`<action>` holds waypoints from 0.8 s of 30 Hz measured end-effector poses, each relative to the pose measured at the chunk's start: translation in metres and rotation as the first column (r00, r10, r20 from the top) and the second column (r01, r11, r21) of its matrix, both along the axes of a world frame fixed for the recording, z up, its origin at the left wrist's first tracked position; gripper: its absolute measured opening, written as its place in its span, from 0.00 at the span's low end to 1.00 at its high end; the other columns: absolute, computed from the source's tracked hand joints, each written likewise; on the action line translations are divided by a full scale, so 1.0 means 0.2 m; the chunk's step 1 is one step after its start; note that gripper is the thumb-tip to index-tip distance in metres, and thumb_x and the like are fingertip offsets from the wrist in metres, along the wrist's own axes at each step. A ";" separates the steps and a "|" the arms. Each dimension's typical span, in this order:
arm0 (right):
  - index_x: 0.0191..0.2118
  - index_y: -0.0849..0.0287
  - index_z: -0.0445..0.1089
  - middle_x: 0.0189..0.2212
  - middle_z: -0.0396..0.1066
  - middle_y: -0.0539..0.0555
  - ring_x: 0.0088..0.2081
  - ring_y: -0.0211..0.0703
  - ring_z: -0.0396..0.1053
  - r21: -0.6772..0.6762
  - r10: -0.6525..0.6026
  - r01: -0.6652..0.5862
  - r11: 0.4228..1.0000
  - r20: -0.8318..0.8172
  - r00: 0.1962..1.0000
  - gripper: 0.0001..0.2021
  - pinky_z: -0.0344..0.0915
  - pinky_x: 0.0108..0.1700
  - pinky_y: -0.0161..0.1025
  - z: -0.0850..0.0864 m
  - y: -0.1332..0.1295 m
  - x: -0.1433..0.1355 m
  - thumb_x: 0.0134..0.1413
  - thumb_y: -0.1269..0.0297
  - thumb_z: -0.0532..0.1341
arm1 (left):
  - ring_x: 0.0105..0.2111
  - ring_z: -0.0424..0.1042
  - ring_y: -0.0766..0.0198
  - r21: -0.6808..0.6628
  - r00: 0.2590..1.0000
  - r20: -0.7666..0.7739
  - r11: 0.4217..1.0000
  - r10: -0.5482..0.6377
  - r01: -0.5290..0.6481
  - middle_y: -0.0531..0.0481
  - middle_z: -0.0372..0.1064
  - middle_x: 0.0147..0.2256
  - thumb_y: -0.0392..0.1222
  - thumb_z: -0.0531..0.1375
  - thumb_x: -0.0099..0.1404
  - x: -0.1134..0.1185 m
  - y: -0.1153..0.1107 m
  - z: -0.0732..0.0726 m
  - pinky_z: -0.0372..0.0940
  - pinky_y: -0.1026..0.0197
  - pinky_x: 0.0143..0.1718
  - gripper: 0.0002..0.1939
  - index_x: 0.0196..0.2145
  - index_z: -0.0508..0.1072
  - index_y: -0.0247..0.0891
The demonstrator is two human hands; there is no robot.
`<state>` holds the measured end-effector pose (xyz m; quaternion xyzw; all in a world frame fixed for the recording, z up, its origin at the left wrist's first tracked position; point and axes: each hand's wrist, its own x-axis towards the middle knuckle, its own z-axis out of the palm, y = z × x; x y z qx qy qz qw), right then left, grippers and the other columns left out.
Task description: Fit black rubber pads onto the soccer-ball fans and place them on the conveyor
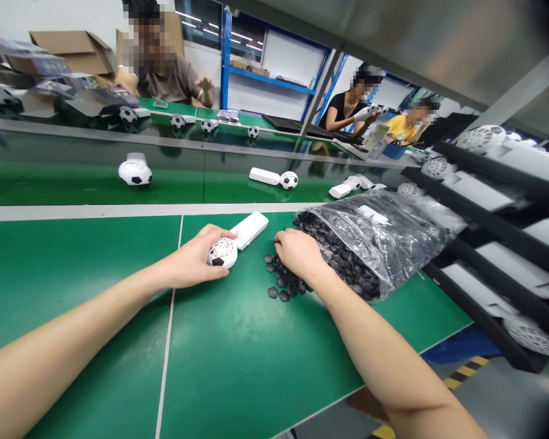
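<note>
My left hand [201,259] is wrapped round the round head of a white handheld fan [250,231], styled like a football with an open lattice and a black patch. Its white handle points away to the upper right, lying on the green table. My right hand [299,251] is at the loose black pentagon pieces [288,283] by the mouth of a clear plastic bag [384,235]. Its fingers are curled down and together; the fingertips are hidden, so whatever they hold cannot be made out. More black pieces fill the bag.
Beyond the table edge, a dark green belt [201,177] carries several football fans [288,180]. Black racks [489,305] with white fan parts stand close on the right. Across the line sit a person in a brown shirt [176,79] and two others. A metal shelf hangs overhead.
</note>
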<state>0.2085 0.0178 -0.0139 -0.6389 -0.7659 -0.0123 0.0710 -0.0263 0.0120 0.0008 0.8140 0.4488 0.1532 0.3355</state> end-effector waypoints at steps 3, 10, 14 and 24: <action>0.36 0.64 0.70 0.34 0.70 0.63 0.38 0.50 0.68 0.031 0.001 -0.001 1.000 -0.001 1.000 0.11 0.63 0.37 0.41 0.00 0.00 0.00 0.51 0.77 0.52 | 0.48 0.60 0.54 0.002 1.000 0.006 1.000 -0.004 0.004 0.47 0.52 0.49 0.41 0.58 0.52 0.00 -0.01 0.01 0.59 0.52 0.48 0.27 0.51 0.59 0.43; 0.37 0.61 0.69 0.36 0.71 0.56 0.39 0.45 0.68 0.153 0.262 -0.217 0.964 -0.416 0.871 0.08 0.63 0.43 0.40 0.05 -0.04 -0.02 0.56 0.71 0.54 | 0.31 0.65 0.66 -0.026 0.982 0.014 0.982 -0.188 0.188 0.51 0.53 0.50 0.36 0.54 0.52 -0.03 -0.01 0.04 0.62 0.64 0.30 0.27 0.52 0.58 0.45; 0.33 0.56 0.71 0.32 0.72 0.49 0.34 0.37 0.69 0.160 0.392 -0.366 0.917 -0.543 0.743 0.04 0.65 0.39 0.34 0.05 -0.10 -0.10 0.53 0.67 0.59 | 0.38 0.65 0.62 -0.001 0.984 0.029 0.985 -0.174 0.174 0.50 0.53 0.50 0.38 0.57 0.52 -0.02 0.00 0.01 0.63 0.63 0.36 0.29 0.52 0.58 0.44; 0.30 0.57 0.73 0.29 0.74 0.50 0.35 0.38 0.69 0.181 0.508 -0.526 0.831 -0.632 0.585 0.04 0.64 0.41 0.37 0.00 -0.11 -0.18 0.50 0.71 0.61 | 0.41 0.64 0.58 0.117 0.993 0.093 0.991 -0.073 0.062 0.50 0.57 0.41 0.48 0.61 0.52 0.05 -0.04 -0.03 0.61 0.56 0.44 0.20 0.43 0.65 0.41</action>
